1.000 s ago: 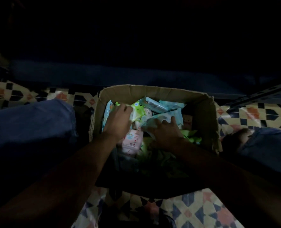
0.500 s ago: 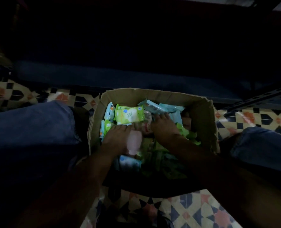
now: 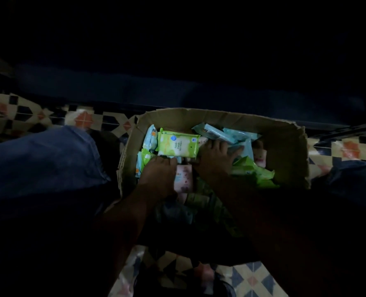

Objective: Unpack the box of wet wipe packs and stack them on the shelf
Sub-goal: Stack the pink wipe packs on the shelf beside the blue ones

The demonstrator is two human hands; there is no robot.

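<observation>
Cardboard box [image 3: 284,146] holds packs; our left hand [image 3: 158,174] and right hand [image 3: 214,159] dig in, grips unclear. Next: lift the green pack [image 3: 177,144] at 12 o'clock.

Matt cardboard box [image 3: 284,146], glossy plastic packs [image 3: 178,144]

Packs [image 3: 178,145] in box [image 3: 284,146] (between knees [image 3: 49,163]).

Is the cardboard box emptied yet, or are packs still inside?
Not emptied. The cardboard box still holds many wet wipe packs, green, blue and pink, with both hands reaching in among them.
</observation>
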